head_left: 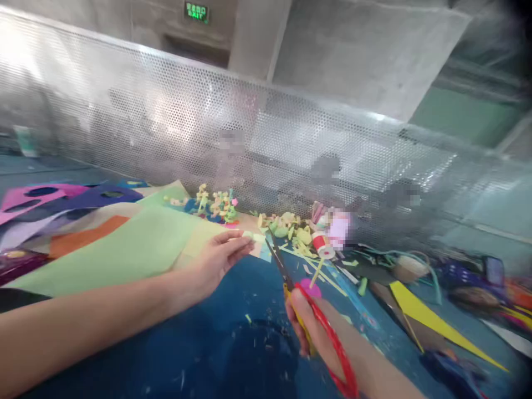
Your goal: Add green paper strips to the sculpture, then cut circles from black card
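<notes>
My left hand (216,257) is closed in a pinch on a small pale green strip (257,237). In my right hand (311,316) is a pair of scissors (283,270) with red and yellow handles, the fingers wrapped through them. The dark blades point up and to the left, slightly parted. Their tips are close to the strip's right end; whether they touch it, I cannot tell. Just beyond lies a heap of pale yellow and green cut pieces (286,224). A red and white spool (323,245) is right of that heap.
Large light green sheets (120,249) cover the left side of the dark blue table (245,360). Small craft figures (216,205) stand behind my left hand. Thin scraps, a magenta disc (311,287) and a yellow triangular sheet (440,324) lie rightward. A perforated metal screen (166,116) runs along the back.
</notes>
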Tool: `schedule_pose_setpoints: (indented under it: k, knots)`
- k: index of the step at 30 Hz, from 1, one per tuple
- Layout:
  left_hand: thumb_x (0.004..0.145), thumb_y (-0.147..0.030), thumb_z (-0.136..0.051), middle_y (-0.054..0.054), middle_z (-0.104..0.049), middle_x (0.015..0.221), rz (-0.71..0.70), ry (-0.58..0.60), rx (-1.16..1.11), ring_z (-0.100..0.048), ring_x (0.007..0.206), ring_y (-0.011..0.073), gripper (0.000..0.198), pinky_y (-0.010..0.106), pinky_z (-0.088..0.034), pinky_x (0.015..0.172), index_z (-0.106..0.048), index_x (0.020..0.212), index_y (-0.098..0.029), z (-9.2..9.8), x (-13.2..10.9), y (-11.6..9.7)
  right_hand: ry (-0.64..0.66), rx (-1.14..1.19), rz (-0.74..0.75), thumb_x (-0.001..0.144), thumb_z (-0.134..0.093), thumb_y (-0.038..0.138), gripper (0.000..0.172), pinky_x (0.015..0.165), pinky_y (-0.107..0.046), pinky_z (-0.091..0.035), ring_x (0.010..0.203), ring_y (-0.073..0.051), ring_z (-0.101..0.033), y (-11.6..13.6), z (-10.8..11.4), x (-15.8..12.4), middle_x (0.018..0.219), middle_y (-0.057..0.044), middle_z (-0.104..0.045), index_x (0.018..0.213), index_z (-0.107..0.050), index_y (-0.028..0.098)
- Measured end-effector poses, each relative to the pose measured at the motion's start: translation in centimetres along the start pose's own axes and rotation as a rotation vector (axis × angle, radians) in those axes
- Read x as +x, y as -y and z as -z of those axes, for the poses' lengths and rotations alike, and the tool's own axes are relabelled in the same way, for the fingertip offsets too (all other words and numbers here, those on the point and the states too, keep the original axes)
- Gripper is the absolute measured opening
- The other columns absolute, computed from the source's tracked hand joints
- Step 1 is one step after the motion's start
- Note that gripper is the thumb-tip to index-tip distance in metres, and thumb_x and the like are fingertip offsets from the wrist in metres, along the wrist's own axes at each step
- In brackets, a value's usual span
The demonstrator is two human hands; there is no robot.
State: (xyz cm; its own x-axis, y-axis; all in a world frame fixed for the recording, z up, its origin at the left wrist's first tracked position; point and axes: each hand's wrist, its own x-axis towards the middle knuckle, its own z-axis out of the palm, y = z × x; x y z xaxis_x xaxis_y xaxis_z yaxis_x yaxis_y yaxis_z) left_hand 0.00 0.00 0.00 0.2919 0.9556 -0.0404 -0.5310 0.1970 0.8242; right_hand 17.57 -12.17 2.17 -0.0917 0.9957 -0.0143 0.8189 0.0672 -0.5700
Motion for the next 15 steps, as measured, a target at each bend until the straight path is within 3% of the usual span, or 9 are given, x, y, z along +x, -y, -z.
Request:
schedule_pose_setpoints:
  k: [2, 4, 8, 15]
  knots:
    - [0.073, -0.008, -0.067, 0.003, -0.071, 0.078, -0.01, -0.004, -0.018, -0.068, 0.077, 0.012, 0.009, 0.016, -0.054, 0.076, -0.062, 0.076, -0.014, -0.4, -0.1, -0.3, -0.039, -0.002, 0.006, 0.092, -0.028, 0.053, 0.048, 0.055, -0.025, -0.044, 0.059, -0.012, -0.054, -0.1, -0.7, 0.1, 0.067, -0.001, -0.056, 0.071, -0.051, 0.017]
    - [0.073, -0.008, -0.068, 0.003, -0.071, 0.078, -0.007, -0.001, -0.027, -0.068, 0.076, 0.012, 0.01, 0.016, -0.054, 0.076, -0.061, 0.076, -0.014, -0.8, -0.3, -0.4, -0.056, -0.003, 0.004, 0.09, -0.018, 0.06, 0.054, 0.052, -0.025, -0.041, 0.055, -0.013, -0.051, 0.0, -1.2, 0.0, 0.059, 0.0, -0.052, 0.062, -0.043, 0.02]
    - [0.073, -0.009, -0.068, 0.003, -0.071, 0.077, 0.036, 0.034, -0.02, -0.068, 0.078, 0.012, 0.009, 0.015, -0.054, 0.075, -0.06, 0.072, -0.014, -1.1, -1.4, -0.4, -0.034, 0.008, -0.021, 0.088, -0.017, 0.063, 0.054, 0.053, -0.025, -0.04, 0.056, -0.016, -0.052, 0.6, -1.2, -0.2, 0.054, -0.001, -0.051, 0.061, -0.039, 0.022]
    - [0.069, -0.016, -0.074, 0.004, -0.071, 0.08, 0.091, 0.124, -0.034, -0.068, 0.081, 0.013, 0.015, 0.016, -0.053, 0.076, -0.06, 0.073, -0.015, -1.2, -2.9, 0.5, -0.121, 0.088, 0.049, 0.088, -0.016, 0.062, 0.054, 0.053, -0.025, -0.041, 0.055, -0.015, -0.051, 0.6, -1.9, 0.0, 0.058, -0.001, -0.053, 0.066, -0.043, 0.021]
